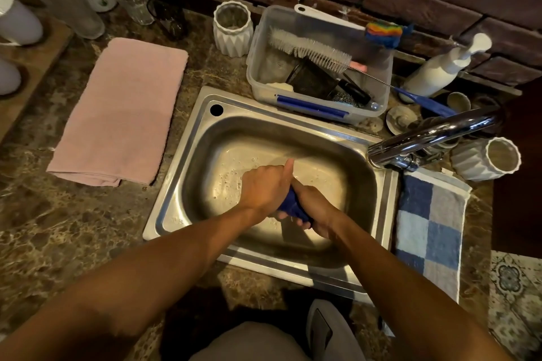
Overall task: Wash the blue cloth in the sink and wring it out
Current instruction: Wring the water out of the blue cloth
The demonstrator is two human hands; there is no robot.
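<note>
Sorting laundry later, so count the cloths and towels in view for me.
3: pink towel on the counter left of the sink, checked towel on its right, blue cloth in both hands. Others may be hidden.

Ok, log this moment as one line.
stage: wringing | left hand: gripping blue cloth | right hand: gripping blue cloth | place: over sink | tap: no water visible

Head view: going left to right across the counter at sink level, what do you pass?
Pink towel → sink, with left hand, blue cloth and right hand over it → checkered towel.
</note>
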